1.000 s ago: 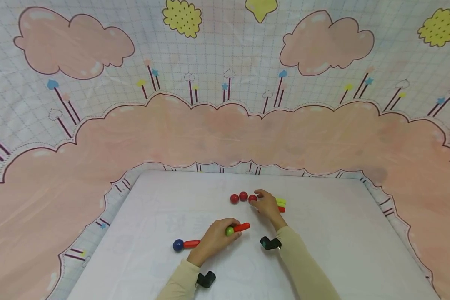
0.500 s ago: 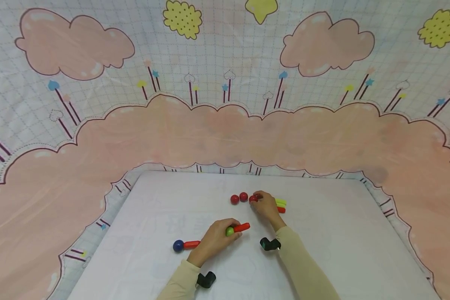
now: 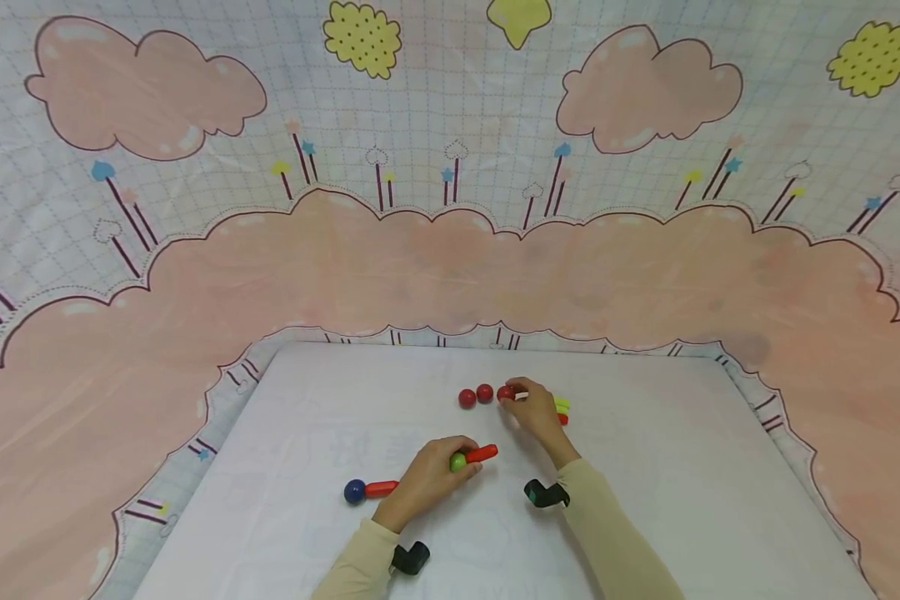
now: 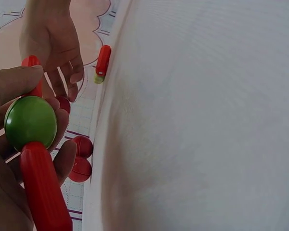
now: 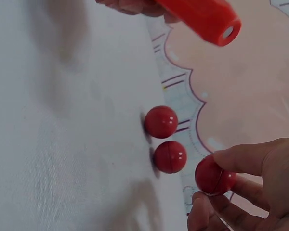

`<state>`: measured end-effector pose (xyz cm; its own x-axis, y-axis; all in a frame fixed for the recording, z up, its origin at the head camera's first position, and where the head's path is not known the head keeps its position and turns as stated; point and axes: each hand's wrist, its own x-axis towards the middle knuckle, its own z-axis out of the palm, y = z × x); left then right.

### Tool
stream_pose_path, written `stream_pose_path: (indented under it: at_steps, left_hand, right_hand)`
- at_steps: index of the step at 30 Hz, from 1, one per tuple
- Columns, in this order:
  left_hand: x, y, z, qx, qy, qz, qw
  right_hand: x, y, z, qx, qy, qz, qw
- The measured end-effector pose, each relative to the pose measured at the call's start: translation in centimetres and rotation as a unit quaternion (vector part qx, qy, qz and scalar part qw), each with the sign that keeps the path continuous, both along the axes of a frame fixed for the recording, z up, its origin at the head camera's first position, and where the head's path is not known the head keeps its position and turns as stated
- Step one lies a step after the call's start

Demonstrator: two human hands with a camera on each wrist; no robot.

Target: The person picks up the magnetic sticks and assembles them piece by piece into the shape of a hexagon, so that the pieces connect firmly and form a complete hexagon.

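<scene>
In the head view, my left hand [image 3: 429,481] holds a green ball [image 4: 31,122] joined to red rods. One red rod [image 3: 482,453] points right from the ball; another red rod [image 4: 45,187] runs back towards the wrist in the left wrist view. Farther back, my right hand [image 3: 537,414] pinches a red ball [image 5: 215,174] between thumb and fingers. Two more red balls, one [image 3: 467,398] left of the other [image 3: 484,393], lie beside it. A blue ball [image 3: 355,492] with a red rod [image 3: 380,489] sits left of my left wrist, the rod's far end hidden behind the hand.
Yellow-green rods [image 3: 562,404] and a red rod [image 3: 562,419] lie just right of my right hand, partly covered by it. The white table [image 3: 667,467] ends at the back against a patterned cloth [image 3: 450,275]. A black wrist camera [image 3: 411,558] is on each wrist.
My right hand's fingers have closed on the rightmost red ball, which has risen slightly. My left hand and the parts it holds have stayed nearly still.
</scene>
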<state>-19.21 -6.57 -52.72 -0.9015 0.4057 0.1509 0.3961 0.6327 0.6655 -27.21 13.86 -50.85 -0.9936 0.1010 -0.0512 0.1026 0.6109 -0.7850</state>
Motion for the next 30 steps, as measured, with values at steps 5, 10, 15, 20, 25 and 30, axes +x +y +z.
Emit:
stream_pose_path:
  at_steps: [5, 10, 15, 20, 25, 30]
  left_hand:
    - [0.0, 0.0, -0.1, 0.002, -0.006, 0.001, 1.0000]
    - [0.0, 0.0, -0.3, 0.002, 0.002, 0.002, 1.0000]
    - [0.0, -0.1, -0.3, 0.001, 0.003, 0.001, 1.0000]
    - [-0.1, 0.0, -0.4, -0.001, 0.001, 0.000, 1.0000]
    - [-0.1, 0.0, -0.4, -0.001, -0.007, 0.001, 1.0000]
    - [0.0, 0.0, -0.3, 0.003, -0.006, 0.002, 1.0000]
  right_hand:
    - [0.8, 0.2, 0.7, 0.005, 0.022, 0.008, 0.9997]
    - [1.8, 0.5, 1.9, 0.004, 0.046, 0.020, 0.9988]
    - [2.9, 0.9, 2.8, 0.007, 0.069, 0.037, 0.9969]
    - [3.9, 1.3, 3.1, -0.006, 0.089, 0.051, 0.9947]
    - [4.9, 1.2, 3.3, -0.019, 0.085, 0.051, 0.9949]
    - [5.9, 1.1, 3.2, -0.018, 0.079, 0.053, 0.9953]
